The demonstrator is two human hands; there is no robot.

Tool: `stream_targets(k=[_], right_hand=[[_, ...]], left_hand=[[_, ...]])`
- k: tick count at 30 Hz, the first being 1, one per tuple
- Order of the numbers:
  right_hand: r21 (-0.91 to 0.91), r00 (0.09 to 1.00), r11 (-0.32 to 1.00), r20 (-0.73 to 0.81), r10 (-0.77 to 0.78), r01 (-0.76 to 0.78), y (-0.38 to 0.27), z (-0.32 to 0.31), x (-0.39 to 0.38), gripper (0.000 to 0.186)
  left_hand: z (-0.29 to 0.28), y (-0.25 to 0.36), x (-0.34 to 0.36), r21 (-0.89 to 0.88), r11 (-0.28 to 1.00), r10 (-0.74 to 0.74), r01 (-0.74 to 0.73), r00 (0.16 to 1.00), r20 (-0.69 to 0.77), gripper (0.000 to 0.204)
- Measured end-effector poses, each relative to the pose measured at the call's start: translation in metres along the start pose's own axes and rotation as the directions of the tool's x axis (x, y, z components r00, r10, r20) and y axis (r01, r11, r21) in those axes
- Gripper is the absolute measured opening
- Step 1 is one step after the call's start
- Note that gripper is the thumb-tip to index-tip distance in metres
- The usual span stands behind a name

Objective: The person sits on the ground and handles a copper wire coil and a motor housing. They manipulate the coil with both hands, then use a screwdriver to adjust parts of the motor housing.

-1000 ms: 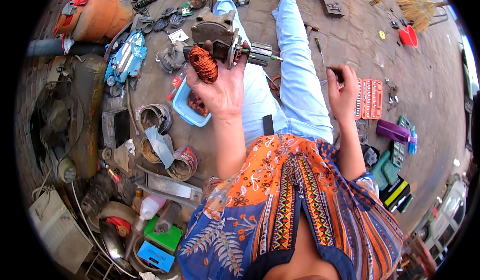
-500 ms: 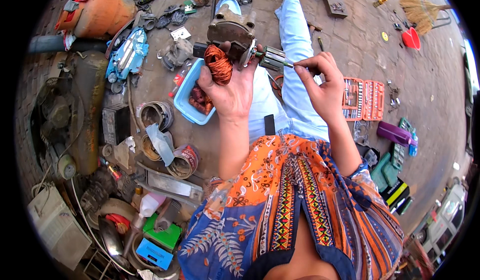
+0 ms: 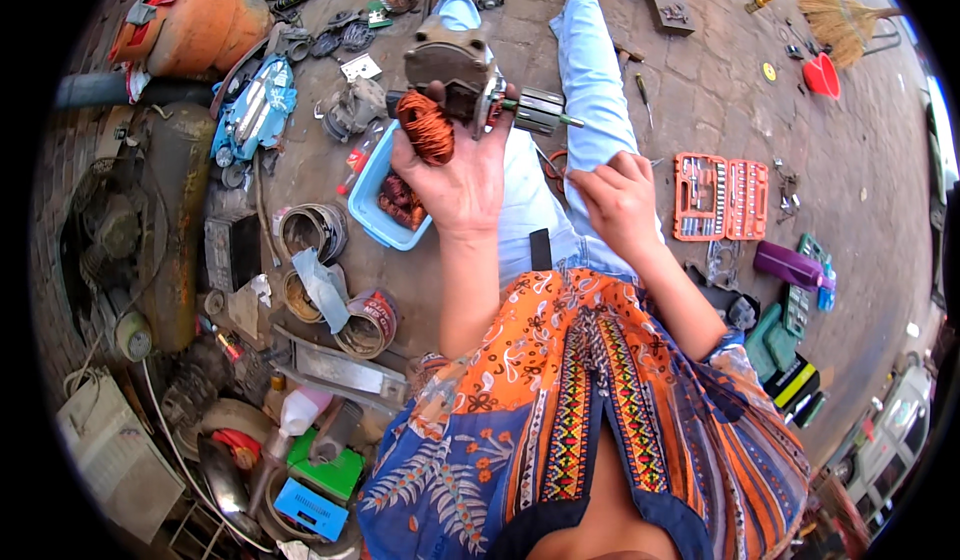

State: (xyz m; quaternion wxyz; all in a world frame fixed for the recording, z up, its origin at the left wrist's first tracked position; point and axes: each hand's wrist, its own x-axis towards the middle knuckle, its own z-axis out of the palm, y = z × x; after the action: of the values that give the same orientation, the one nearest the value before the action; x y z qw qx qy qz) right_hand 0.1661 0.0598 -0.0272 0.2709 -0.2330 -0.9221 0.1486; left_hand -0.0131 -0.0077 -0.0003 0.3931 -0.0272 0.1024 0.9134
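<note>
My left hand (image 3: 455, 185) is closed round a bundle of motor parts, palm up. It holds a coil of orange-red copper wire (image 3: 425, 130), a dark metal housing (image 3: 443, 64) and a ridged silver rotor (image 3: 540, 110) whose green-tinged shaft points right. My right hand (image 3: 615, 200) is below and right of the rotor, over my right leg, its fingers curled; whether anything is inside them is hidden. A blue plastic tub (image 3: 367, 212) with darker copper coils (image 3: 400, 200) sits left of my left wrist.
An open orange socket case (image 3: 740, 197), a screwdriver (image 3: 642, 93), a purple cylinder (image 3: 785, 262) and a red bucket (image 3: 822, 78) lie right. Cans (image 3: 365, 325), a gas cylinder (image 3: 210, 35) and piled metal parts crowd the left. A broom (image 3: 840, 25) lies upper right.
My right hand rose to the rotor's shaft tip half a second ago and has since dropped back down and left, off the shaft. My left hand's load has shifted slightly right over the second.
</note>
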Motion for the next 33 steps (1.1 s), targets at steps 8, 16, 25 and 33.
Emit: stream_targets(k=[8,16,25,33], right_hand=[[0.376,0.869,0.833,-0.122,0.480,-0.407,0.035,-0.032,0.007,0.025],[0.716,0.899,0.566,0.210,0.384,-0.409,-0.009,-0.028,0.034,0.029],[0.504,0.920,0.813,-0.085,0.383,-0.292,-0.025,-0.037,0.046,0.009],[0.203,0.983,0.963,0.080,0.163,-0.176,0.007,-0.016,0.006,0.009]], left_hand=[[0.003,0.003,0.002,-0.013,1.000,-0.020,0.021,0.999,0.032,0.048],[0.006,-0.005,0.000,-0.003,0.996,-0.087,0.088,0.990,0.111,0.053],[0.005,-0.013,-0.004,0.113,0.992,-0.074,0.062,0.991,0.108,0.054],[0.009,-0.013,0.002,0.043,0.997,-0.071,0.070,0.997,0.024,0.048]])
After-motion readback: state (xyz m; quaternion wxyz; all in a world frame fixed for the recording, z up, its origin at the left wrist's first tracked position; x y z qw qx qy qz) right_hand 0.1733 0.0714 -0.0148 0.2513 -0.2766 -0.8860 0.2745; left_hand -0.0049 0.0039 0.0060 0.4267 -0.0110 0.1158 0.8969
